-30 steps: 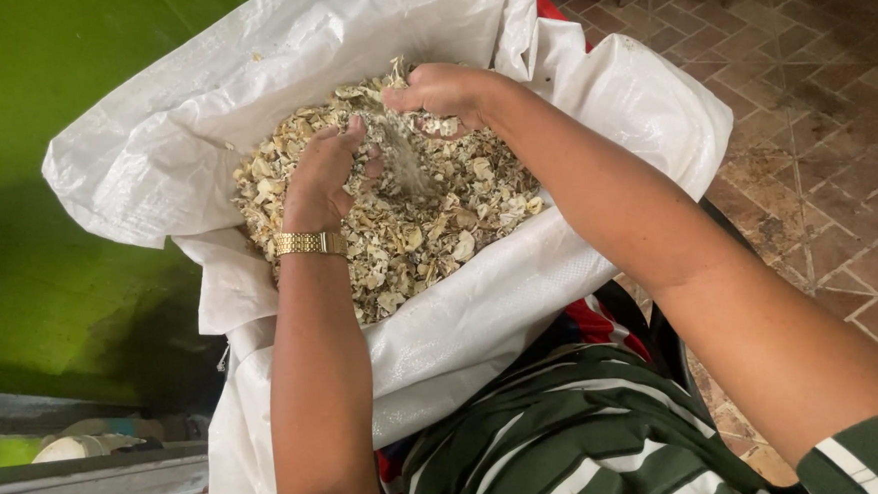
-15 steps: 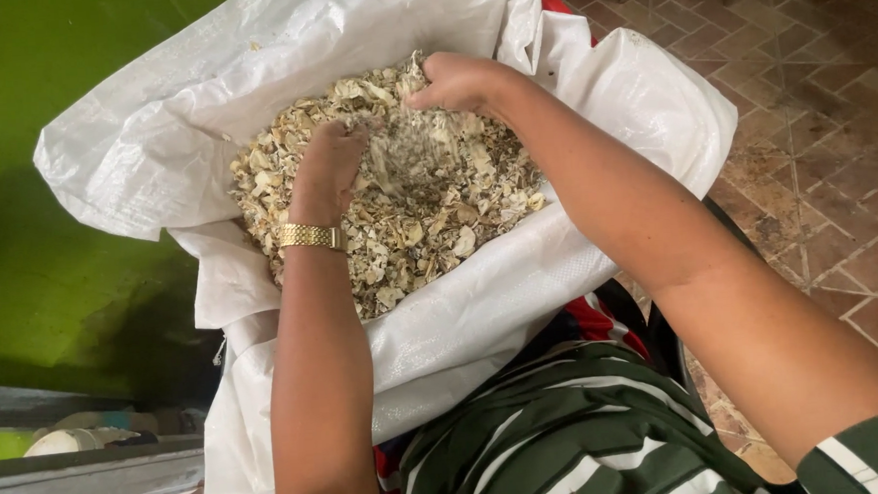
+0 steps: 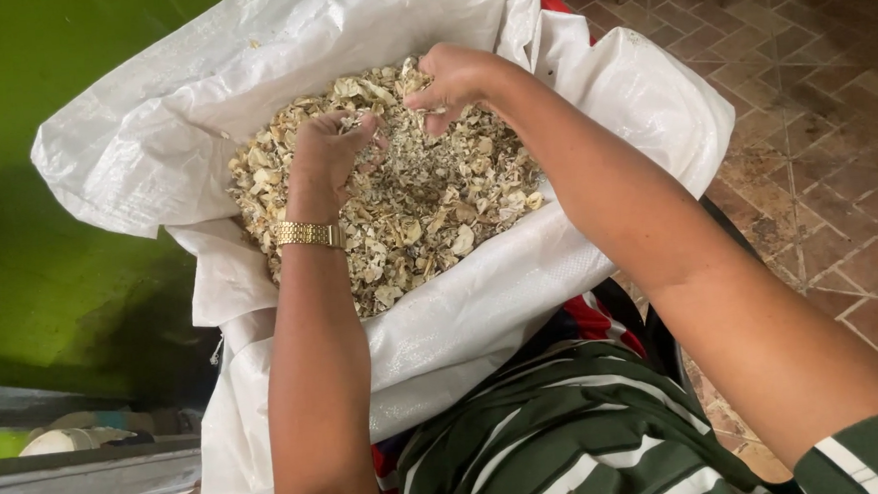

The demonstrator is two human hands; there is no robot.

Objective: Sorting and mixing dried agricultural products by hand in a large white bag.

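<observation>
An open white woven sack (image 3: 483,315) lies in front of me, its mouth rolled back, filled with pale dried husk-like chips (image 3: 417,218). My left hand (image 3: 326,155), with a gold watch on the wrist, is cupped over the pile and curled around a handful of chips. My right hand (image 3: 450,76) reaches in from the right, fingers pinched on chips at the far side of the pile. The two hands are close together above the heap.
A green wall (image 3: 70,266) stands to the left of the sack. Reddish brick paving (image 3: 832,106) covers the floor on the right. My green-and-white striped clothing (image 3: 569,441) is below the sack. A grey ledge (image 3: 71,477) with small objects sits at lower left.
Both hands have shifted slightly within the pile, stirring the chips. My left hand has curled tighter around a handful; my right hand has lifted a little at the far edge.
</observation>
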